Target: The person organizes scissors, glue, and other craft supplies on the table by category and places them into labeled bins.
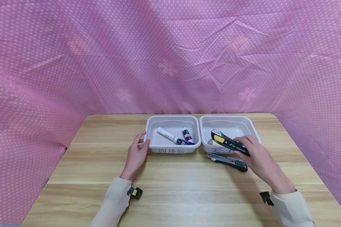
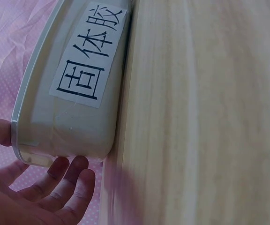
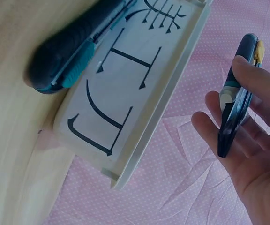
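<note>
At the near left corner of the left white plastic box [image 1: 173, 118], my left hand [image 1: 136, 154] holds the rim, thumb over it and fingers along the outer wall. White and blue glue sticks [image 1: 187, 134] lie in that box. My right hand [image 1: 261, 160] grips a dark utility knife [image 1: 230, 144] with a yellow slider, raised over the front of the right white box [image 1: 225, 118]. In the right wrist view the thumb presses one side of this knife [image 3: 238, 79]. A second utility knife [image 1: 230, 162], dark with a green slider, lies in front of the right box.
Both boxes stand side by side at the back of the wooden table [image 1: 170, 189]. Chinese labels mark their fronts, the left label [image 2: 89, 54] and the right label [image 3: 125, 84]. A pink dotted curtain [image 1: 170, 56] hangs behind and along the sides.
</note>
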A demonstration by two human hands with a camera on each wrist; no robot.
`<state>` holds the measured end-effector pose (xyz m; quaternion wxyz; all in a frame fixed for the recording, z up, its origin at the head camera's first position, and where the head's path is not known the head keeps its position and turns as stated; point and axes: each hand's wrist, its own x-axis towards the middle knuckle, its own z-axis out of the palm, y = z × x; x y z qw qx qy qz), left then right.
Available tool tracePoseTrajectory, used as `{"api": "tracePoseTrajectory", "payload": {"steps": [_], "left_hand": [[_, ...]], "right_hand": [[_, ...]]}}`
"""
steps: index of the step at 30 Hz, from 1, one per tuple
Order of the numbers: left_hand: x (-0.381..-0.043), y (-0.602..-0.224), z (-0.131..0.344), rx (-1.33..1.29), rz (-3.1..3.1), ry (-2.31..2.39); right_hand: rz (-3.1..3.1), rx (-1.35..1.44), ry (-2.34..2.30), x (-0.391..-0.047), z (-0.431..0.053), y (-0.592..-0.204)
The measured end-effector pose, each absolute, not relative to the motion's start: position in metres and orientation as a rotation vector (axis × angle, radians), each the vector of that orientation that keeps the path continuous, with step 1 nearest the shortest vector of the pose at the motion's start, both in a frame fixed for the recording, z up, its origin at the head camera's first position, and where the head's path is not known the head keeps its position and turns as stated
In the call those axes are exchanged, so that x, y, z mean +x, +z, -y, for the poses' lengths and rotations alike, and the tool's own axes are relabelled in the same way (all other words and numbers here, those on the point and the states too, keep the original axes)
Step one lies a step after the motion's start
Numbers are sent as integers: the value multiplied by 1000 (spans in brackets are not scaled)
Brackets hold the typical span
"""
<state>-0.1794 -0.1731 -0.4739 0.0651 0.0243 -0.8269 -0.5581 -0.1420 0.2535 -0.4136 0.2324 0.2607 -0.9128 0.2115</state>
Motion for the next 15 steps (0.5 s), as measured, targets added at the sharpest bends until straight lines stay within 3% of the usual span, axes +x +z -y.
{"api": "tracePoseTrajectory", "payload": {"steps": [15], "left_hand": [[-180,-475,173,88,2492,-1691]], "right_hand": [[2467,697,592,-159,-260,-401]]}}
